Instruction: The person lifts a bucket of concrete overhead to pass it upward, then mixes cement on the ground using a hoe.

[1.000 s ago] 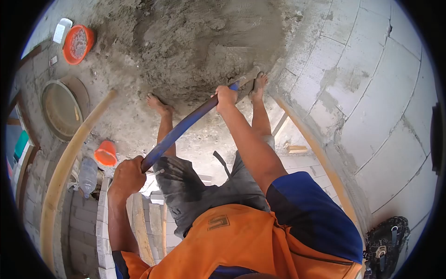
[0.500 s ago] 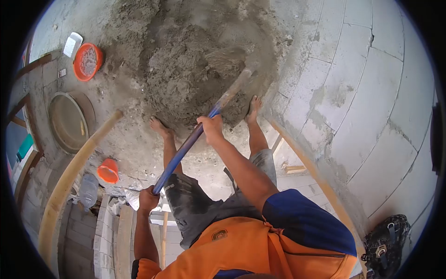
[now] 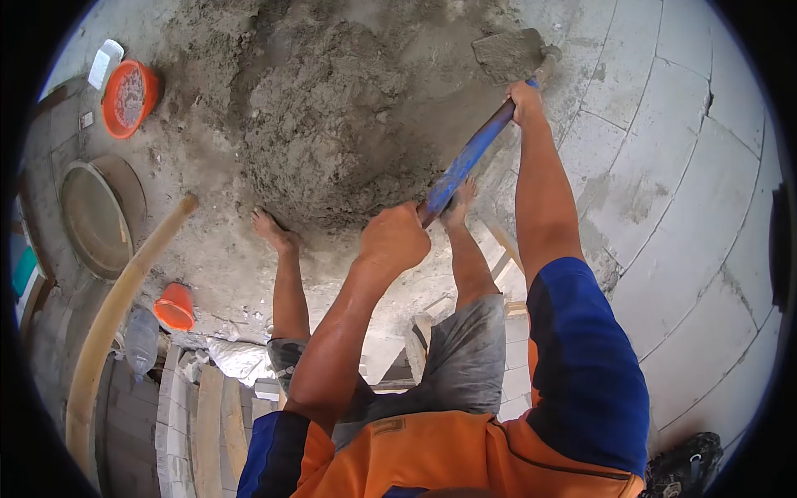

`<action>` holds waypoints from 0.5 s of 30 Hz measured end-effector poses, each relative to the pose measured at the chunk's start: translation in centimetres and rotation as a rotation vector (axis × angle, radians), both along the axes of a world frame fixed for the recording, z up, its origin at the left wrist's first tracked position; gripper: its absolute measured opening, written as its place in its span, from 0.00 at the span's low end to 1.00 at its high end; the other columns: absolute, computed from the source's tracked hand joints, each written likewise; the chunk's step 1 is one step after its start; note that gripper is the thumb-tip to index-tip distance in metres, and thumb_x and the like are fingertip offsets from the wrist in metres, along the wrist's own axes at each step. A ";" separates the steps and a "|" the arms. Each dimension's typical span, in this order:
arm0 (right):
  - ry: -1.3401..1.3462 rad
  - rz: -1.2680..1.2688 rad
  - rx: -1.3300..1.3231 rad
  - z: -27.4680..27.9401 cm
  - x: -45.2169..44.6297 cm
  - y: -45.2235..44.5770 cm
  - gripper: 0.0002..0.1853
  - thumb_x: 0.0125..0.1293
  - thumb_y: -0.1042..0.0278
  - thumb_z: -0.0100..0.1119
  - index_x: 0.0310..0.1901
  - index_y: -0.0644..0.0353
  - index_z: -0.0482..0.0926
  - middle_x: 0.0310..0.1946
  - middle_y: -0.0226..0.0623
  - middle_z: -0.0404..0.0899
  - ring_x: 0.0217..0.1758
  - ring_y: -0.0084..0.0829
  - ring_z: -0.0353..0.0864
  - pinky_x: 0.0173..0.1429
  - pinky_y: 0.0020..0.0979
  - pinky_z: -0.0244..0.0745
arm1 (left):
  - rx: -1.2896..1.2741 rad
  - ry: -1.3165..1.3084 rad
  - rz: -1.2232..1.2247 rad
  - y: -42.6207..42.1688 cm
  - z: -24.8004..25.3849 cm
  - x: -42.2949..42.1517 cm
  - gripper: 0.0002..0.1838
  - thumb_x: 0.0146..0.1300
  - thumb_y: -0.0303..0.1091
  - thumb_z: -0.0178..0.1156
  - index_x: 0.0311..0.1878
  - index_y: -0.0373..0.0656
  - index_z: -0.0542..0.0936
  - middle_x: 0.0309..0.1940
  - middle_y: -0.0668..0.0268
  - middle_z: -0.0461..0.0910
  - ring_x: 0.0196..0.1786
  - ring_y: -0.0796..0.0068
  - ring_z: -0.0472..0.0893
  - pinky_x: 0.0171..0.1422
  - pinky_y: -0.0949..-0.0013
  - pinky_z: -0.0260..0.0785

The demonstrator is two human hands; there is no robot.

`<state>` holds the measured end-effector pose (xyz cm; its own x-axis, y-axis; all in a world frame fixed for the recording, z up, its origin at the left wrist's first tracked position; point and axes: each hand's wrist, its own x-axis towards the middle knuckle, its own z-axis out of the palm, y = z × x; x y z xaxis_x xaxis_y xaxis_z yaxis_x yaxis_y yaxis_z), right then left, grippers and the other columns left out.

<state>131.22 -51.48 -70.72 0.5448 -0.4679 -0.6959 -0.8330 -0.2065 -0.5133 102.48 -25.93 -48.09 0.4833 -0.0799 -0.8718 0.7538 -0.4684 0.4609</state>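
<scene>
Both my hands grip a hoe with a blue-painted handle (image 3: 473, 158). My left hand (image 3: 397, 238) is wrapped round the rear end of the handle, in front of my body. Farther up, my right hand (image 3: 525, 101) is closed round it close to the head. The hoe's flat blade (image 3: 508, 56), coated in grey mortar, is at the right side of the wet mortar heap (image 3: 324, 124). Whether the blade touches the ground I cannot tell. My bare feet stand apart at the near edge of the heap.
On the left are an orange bucket (image 3: 130, 98) of cloudy water, a large round tub (image 3: 95, 220), a smaller orange bucket (image 3: 174, 306) and a clear plastic bottle (image 3: 141, 340). A bent wooden pole (image 3: 124, 307) rises there. A block wall (image 3: 664, 191) borders the right.
The hoe has swung up and to the right, its blade leaving the middle of the heap. My right hand has slid nearer the head, and my left hand has come forward.
</scene>
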 end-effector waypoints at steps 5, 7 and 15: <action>0.066 -0.154 0.072 3.0 -8.6 12.5 0.06 0.59 0.81 0.60 0.34 0.65 0.73 0.26 0.41 0.73 0.23 0.36 0.75 0.28 0.38 0.74 | 0.159 0.060 -0.166 10.5 7.2 -3.3 0.18 0.59 0.28 0.53 0.51 0.34 0.82 0.42 0.38 0.84 0.49 0.39 0.83 0.57 0.44 0.74; 0.161 -0.118 0.152 4.3 -12.5 17.4 0.05 0.60 0.83 0.59 0.38 0.71 0.75 0.28 0.44 0.76 0.26 0.34 0.77 0.28 0.39 0.77 | 0.229 0.148 -0.104 13.1 10.0 -6.5 0.18 0.58 0.28 0.54 0.51 0.34 0.82 0.40 0.37 0.84 0.47 0.38 0.84 0.56 0.44 0.74; 0.241 -0.147 0.414 8.3 -24.9 26.5 0.06 0.60 0.82 0.61 0.35 0.66 0.73 0.24 0.38 0.73 0.20 0.31 0.73 0.25 0.36 0.72 | 0.272 0.317 0.078 16.1 15.0 -21.9 0.16 0.57 0.30 0.59 0.49 0.38 0.82 0.32 0.43 0.84 0.41 0.39 0.85 0.47 0.47 0.75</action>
